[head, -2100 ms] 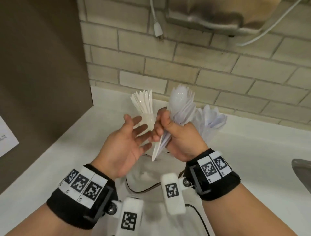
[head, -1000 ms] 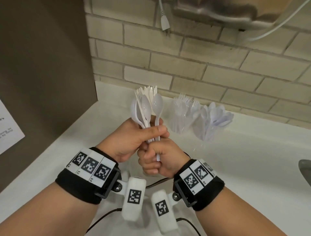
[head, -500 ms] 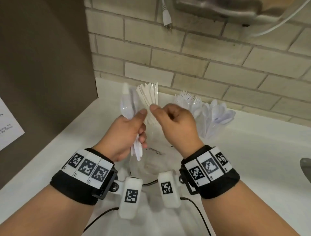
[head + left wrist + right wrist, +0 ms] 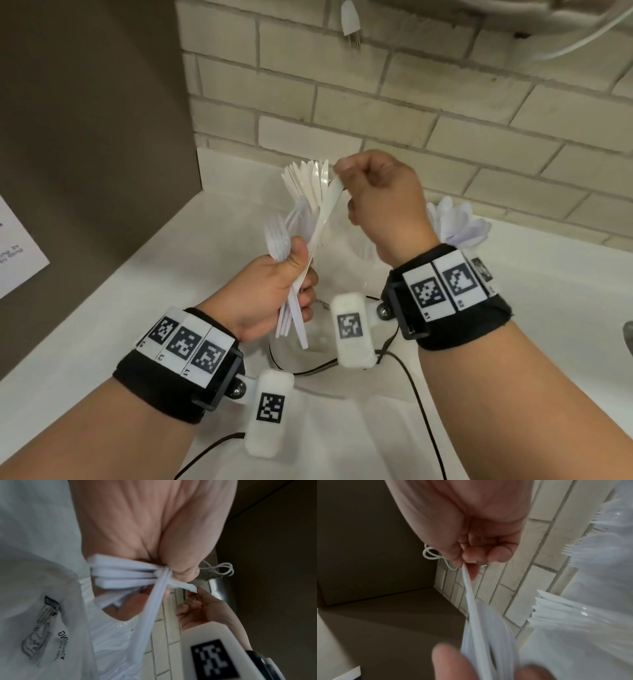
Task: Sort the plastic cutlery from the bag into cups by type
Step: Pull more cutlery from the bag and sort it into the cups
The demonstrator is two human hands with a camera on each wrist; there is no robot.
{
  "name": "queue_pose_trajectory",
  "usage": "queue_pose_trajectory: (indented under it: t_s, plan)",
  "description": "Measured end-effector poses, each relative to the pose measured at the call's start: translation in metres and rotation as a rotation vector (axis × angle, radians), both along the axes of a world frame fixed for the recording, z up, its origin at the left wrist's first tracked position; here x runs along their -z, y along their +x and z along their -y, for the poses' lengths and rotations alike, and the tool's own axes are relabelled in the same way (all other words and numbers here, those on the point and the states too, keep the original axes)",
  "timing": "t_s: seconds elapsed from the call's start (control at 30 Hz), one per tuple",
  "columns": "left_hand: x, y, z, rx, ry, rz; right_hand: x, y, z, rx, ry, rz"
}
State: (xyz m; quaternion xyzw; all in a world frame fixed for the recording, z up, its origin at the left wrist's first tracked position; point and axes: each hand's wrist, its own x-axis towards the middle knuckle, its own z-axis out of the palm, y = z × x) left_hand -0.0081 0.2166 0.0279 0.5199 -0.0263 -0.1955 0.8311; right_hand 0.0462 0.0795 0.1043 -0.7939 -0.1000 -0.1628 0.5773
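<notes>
Your left hand (image 4: 270, 294) sat in the lower middle of the head view. Its fingers were curled tight around a bunch of white cutlery (image 4: 291, 305). Fork tips (image 4: 277, 240) stuck up out of the top of your fist, and the handles poked out below it.

Just to the right and higher up was your right hand (image 4: 380, 202). Its thumb and fingers pinched the top end of one knife (image 4: 323, 212). The other end of that knife was down in the bunch in your left hand, so it was touching both hands. I think you were pulling that one knife out of the bunch. That looked like the step you were on.

For the next move, I think you needed to slide the knife all the way free and drop it in the cup with the other knives. Your left hand needed to hold on tight so the rest did not fall.

Now the cups. Behind your hands, in the middle of the frame, a cup held a fan of knives (image 4: 305, 181). The cup itself was mostly hidden. At the right of the frame, behind your right wrist, white spoons (image 4: 459, 226) stood up together. I could not see their cup. A fork cup showed only in the right wrist view, as a blur at the right edge.

The clear bag (image 4: 308, 349) lay on the white counter (image 4: 102, 342) under your hands. I could not tell what was left in it.
</notes>
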Motion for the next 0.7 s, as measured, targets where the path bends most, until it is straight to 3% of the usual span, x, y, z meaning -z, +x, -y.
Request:
queue_pose_trajectory:
  t_s: [0.2,0.33,0.53,0.7]
  plan:
    - [0.005,0.007,-0.005,-0.133,-0.011,-0.106,-0.04,0.026,0.014,0.127,0.238,0.218]
    - [0.007,0.009,-0.014,-0.171,-0.011,-0.123,-0.04,0.055,0.011,0.222,0.027,0.377]
    - [0.007,0.009,-0.019,-0.185,-0.023,-0.106,0.02,0.103,-0.003,0.169,-0.194,0.229]
    - [0.009,0.008,-0.018,-0.172,-0.018,-0.097,0.055,0.132,-0.007,0.076,-0.638,-0.147]
